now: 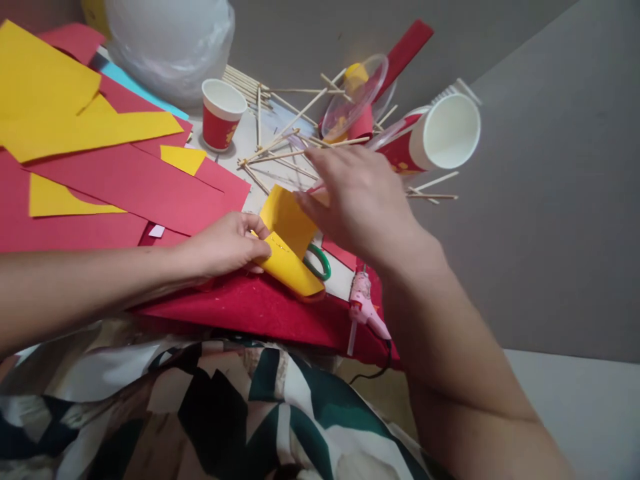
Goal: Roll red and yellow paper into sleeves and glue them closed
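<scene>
My left hand (225, 248) pinches one end of a curled yellow paper strip (287, 263) between thumb and fingers. A wavy line of what looks like glue runs along the strip near the fingertips. Over the strip's far end hovers my right hand (360, 200), palm down, with thumb and fingers apart; its fingertips are partly hidden. Whether the right thumb touches the paper, I cannot tell. Just beside the strip shows a green scissor handle (324, 261), with the rest covered. A pink glue gun (365, 303) lies at the table edge, below my right wrist.
Red paper sheets (165, 190) and yellow cut pieces (60, 133) cover the left side. A paper cup (223, 117) stands behind them, near a white plastic bag (170, 47). Joined wooden sticks (290, 133), a clear plastic lid (345, 110) and another cup (447, 133) lie at the back.
</scene>
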Available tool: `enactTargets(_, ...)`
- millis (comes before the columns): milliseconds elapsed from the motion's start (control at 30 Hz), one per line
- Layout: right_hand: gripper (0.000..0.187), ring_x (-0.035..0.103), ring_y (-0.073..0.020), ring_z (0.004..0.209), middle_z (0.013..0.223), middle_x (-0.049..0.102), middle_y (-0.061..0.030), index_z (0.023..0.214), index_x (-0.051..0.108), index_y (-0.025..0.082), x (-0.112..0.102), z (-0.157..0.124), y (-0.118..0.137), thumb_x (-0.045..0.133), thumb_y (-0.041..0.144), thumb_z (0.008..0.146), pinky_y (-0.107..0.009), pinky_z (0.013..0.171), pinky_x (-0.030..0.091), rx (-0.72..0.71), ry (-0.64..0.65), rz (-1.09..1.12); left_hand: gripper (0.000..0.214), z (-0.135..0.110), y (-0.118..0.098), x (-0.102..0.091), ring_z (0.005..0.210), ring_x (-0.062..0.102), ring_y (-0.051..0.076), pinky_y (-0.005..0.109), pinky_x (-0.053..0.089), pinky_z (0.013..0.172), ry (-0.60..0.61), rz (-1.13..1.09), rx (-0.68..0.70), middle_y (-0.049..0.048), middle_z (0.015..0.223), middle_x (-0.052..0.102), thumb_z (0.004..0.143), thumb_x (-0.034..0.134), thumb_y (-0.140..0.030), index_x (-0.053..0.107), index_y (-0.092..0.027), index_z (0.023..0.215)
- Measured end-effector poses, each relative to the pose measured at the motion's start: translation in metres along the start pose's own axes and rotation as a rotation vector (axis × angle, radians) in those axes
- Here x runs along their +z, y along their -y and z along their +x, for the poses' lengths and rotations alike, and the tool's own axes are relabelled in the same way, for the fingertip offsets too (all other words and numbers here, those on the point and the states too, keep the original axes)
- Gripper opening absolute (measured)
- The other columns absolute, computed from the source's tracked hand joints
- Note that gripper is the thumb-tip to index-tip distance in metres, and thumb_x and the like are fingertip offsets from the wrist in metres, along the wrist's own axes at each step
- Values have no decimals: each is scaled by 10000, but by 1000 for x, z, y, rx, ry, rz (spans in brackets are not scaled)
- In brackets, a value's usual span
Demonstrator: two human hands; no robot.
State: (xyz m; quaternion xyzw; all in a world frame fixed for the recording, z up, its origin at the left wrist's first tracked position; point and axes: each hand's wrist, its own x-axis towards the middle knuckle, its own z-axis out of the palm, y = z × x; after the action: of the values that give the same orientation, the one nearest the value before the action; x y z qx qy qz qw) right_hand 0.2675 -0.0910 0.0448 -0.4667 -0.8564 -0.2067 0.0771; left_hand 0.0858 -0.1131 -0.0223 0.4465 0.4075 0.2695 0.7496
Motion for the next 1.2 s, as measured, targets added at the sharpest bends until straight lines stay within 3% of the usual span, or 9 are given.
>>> enactTargets(100, 146, 684, -309, 813, 809, 732, -133, 916, 687, 139, 25, 22, -7, 663, 150, 772, -459, 775, 506, 8, 164, -62, 233, 0, 1, -1, 494, 576, 105, 180, 467, 513, 14, 27, 23, -16, 547, 588, 677, 627, -29, 475, -195, 735)
enactTargets(200, 91, 630, -241, 646, 648, 682, -75, 762, 676, 169, 31, 25, -6, 598, 121, 766, -382, 676, 464, -16, 250, -10, 221, 0, 2, -3, 481, 549, 94, 187, 480, 526, -1, 32, 36, -35, 523, 548, 680, 609, -21, 479, -192, 733)
enactTargets(367, 166, 605, -183, 613, 720, 720, -54, 840, 721, 180, 17, 12, 5, 560, 156, 808, -300, 598, 404, 67, 130, 147, 213, 1, 5, -3, 499, 558, 94, 210, 520, 554, -28, -7, 78, -50, 549, 531, 681, 614, -36, 476, -193, 727)
enactTargets(633, 205, 670, -193, 752, 859, 716, -63, 1005, 728, 233, 3, -35, 10, 549, 206, 908, -317, 647, 509, -2, -117, 332, 191, -5, -4, 2, 574, 632, 116, 177, 512, 520, -68, -40, 26, -4, 615, 616, 686, 634, -44, 502, -181, 703)
enactTargets(833, 281, 681, -203, 844, 940, 704, -79, 1156, 682, 253, 6, -54, 20, 546, 182, 922, -317, 692, 541, -86, -119, 302, 172, -1, -1, 2, 659, 671, 141, 197, 556, 562, -81, -55, 11, 14, 664, 637, 686, 649, -63, 524, -180, 701)
enactTargets(1000, 241, 657, -190, 845, 940, 691, -76, 1117, 678, 240, 10, -51, 24, 539, 182, 929, -295, 680, 513, -89, -60, 274, 184, 1, -2, 0, 668, 653, 136, 216, 582, 600, -82, -64, 18, 2, 643, 598, 688, 648, -67, 507, -183, 668)
enactTargets(1200, 262, 610, -161, 758, 877, 656, -46, 1130, 685, 268, 13, -52, 22, 586, 167, 909, -277, 596, 446, -139, -97, 281, 180, 0, -3, -1, 696, 665, 152, 255, 612, 647, -75, -77, -9, -3, 618, 582, 687, 645, -56, 518, -183, 678)
